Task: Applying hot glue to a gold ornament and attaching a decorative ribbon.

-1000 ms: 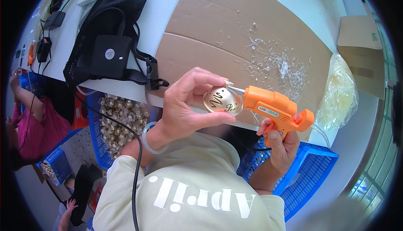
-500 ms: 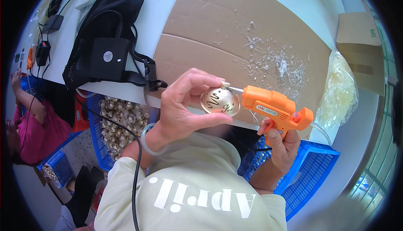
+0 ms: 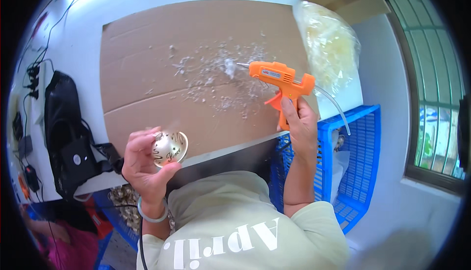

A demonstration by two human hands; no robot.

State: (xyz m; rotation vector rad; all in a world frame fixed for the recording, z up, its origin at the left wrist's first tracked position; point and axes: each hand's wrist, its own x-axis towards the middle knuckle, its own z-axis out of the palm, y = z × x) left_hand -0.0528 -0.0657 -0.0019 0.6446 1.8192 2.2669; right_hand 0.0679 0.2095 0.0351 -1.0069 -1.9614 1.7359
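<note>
Over cardboard sheet (image 3: 147, 64): left hand (image 3: 142, 164) cups shiny round ornament (image 3: 169, 148); right hand (image 3: 299, 127) grips orange glue gun (image 3: 279, 76).

Left hand (image 3: 144, 164) grips gold ornament (image 3: 169, 148); right hand (image 3: 299, 125) grips orange glue gun (image 3: 280, 79).

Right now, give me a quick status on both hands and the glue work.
Left hand holds round gold ornament. Right hand grips orange glue gun, nozzle over glue-flecked cardboard sheet. Gun and ornament apart, nothing between.
</note>
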